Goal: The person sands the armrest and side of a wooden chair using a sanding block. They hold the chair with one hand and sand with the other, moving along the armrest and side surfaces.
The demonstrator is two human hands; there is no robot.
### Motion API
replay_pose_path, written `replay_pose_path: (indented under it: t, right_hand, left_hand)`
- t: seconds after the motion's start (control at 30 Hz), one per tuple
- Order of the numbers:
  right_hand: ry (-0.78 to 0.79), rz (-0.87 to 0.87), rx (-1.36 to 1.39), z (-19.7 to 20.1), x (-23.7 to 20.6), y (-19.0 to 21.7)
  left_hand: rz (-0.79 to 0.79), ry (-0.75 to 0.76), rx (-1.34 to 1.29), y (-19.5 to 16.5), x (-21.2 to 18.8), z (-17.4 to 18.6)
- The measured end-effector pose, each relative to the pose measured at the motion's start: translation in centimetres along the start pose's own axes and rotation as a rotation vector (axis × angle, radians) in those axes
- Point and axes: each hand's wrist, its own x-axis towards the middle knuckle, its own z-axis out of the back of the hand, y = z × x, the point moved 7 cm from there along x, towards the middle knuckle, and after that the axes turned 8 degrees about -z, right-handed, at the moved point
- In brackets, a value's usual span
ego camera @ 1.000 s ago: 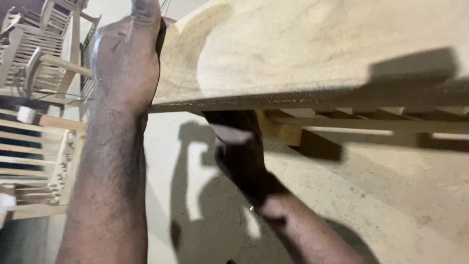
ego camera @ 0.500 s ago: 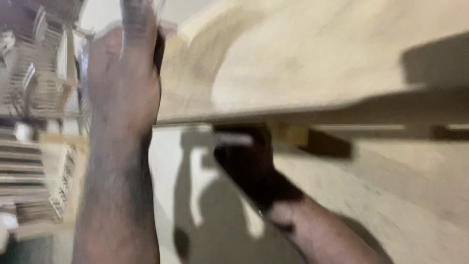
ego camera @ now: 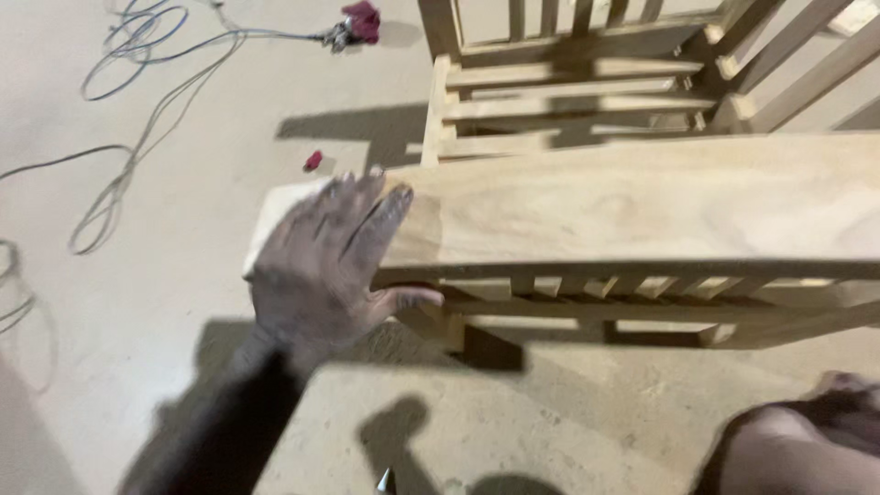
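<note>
Since half a second ago the view has swung wide and the left hand [ego camera: 335, 275] has shifted from gripping the edge up high to lying flat, fingers spread, on the near end of the broad pale wooden armrest plank [ego camera: 642, 206] of an unfinished slatted wooden chair frame [ego camera: 587, 92]. That hand's grip is released: the palm presses on top with the thumb hooked just under the plank's lower edge, and nothing is clasped. The plank's long axis runs left to right across the view, stretching away from the hand toward the right, with short slats showing beneath it. Of the right hand [ego camera: 807, 431] only a blurred part shows low at the right edge, well apart from the plank, and I cannot tell whether it is clenched or holding anything. So the left hand is plainly the nearer one. On the pale concrete floor [ego camera: 183, 302] behind, a loose grey cable [ego camera: 137, 156] loops toward a dark red rag [ego camera: 362, 18], and a small red scrap [ego camera: 313, 161] lies near the chair's corner.
</note>
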Motion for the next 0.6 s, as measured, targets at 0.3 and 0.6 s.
replay_pose_path:
  t: [0.3,0.6]
  right_hand:
    - [-0.002,0.240,-0.092,-7.4,5.1,5.7]
    - [0.107,0.327,-0.108,-11.6,11.1,7.6]
  left_hand:
    - [-0.001,0.119,0.014,1.7,-2.0,-2.1]
    - [-0.044,0.323,-0.029,1.8,4.4,-3.2]
